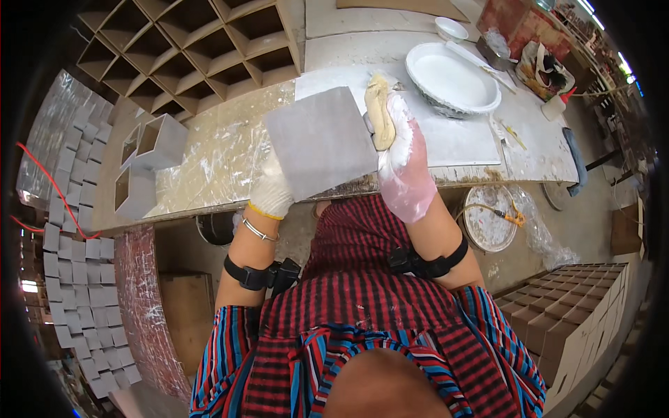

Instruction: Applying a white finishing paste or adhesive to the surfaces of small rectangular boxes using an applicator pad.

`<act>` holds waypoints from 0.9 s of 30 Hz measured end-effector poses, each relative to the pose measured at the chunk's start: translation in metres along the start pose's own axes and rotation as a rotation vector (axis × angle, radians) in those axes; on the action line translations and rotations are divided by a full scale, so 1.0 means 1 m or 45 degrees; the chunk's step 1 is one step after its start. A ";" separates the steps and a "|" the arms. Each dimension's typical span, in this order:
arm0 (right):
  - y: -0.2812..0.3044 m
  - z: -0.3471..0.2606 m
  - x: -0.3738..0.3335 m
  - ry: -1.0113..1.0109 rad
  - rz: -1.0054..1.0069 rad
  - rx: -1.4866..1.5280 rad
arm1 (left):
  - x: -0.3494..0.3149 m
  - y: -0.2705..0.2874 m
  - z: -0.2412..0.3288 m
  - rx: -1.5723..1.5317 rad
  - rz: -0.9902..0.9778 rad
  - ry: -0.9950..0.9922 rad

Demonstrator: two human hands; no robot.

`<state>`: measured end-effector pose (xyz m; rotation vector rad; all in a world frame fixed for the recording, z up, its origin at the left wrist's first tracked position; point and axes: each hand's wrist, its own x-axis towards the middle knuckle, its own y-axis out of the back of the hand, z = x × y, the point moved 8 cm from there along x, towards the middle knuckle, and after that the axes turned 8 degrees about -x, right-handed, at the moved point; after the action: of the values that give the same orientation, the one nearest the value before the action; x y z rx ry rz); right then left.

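A grey square piece [320, 143] is held up over the table's front edge, its flat face toward me. Whether it is a box or a panel cannot be told from this side. My left hand [272, 188], in a white knit glove with a yellow cuff, grips its left edge; the fingers are mostly hidden behind it. My right hand [407, 164] wears a pink glove smeared with white. It is closed on a cream-yellow wad [380, 111], a sponge or folded cloth, right beside the piece's right edge. Beyond that hand stands a wide basin of white liquid [453, 78].
Small grey open boxes [155, 143] stand on the left of the worktable [216, 157]. A brown compartmented rack [188, 52] rises at the back left. A small white bowl [451, 29], a bottle with a red tip [557, 104] and a lidded bucket [490, 219] are to the right.
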<state>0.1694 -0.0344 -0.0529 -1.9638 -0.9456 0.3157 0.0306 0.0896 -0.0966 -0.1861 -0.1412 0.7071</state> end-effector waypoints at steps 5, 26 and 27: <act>-0.029 -0.023 -0.017 0.178 -0.032 -0.174 | -0.011 -0.030 0.027 -1.129 -0.406 0.125; -0.096 -0.056 -0.043 1.373 -0.644 -2.201 | -0.025 -0.017 -0.008 -1.313 -0.459 0.315; -0.090 -0.057 -0.027 1.305 -0.582 -2.275 | -0.028 -0.017 -0.006 -1.284 -0.492 0.319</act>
<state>0.1384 -0.0630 0.0484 -2.5134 -0.8588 -2.2749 0.0211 0.0580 -0.1011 -1.1749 -0.2770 0.1682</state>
